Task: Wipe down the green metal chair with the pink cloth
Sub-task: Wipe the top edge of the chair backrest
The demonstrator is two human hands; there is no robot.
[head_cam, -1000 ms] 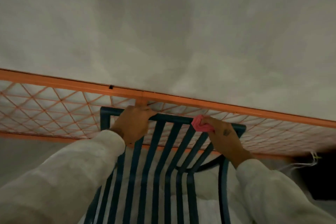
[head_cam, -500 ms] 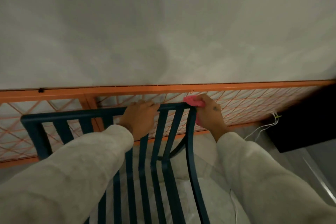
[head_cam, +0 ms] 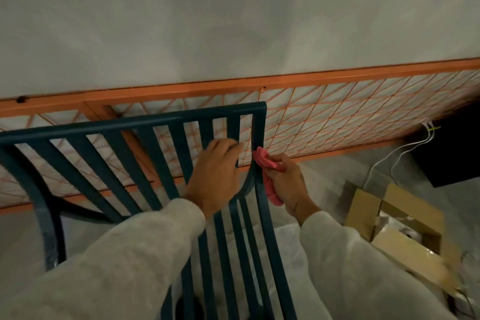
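The dark green metal chair (head_cam: 145,122) fills the lower left and middle, its slatted back toward me. My left hand (head_cam: 215,174) grips the slats near the back's right side, below the top rail. My right hand (head_cam: 288,184) holds the pink cloth (head_cam: 267,163) bunched against the outer side of the right upright. Part of the cloth hangs down inside my palm. Both sleeves are pale and thick.
An orange metal frame with diagonal mesh (head_cam: 337,117) leans on the grey wall behind the chair. An open cardboard box (head_cam: 394,223) sits on the floor at right. White cables (head_cam: 400,150) run to a dark block (head_cam: 452,148) at far right.
Both hands have come down from the chair's top rail: the left now grips the slats, the right with the cloth is lower on the right upright. The view turned, showing the box.
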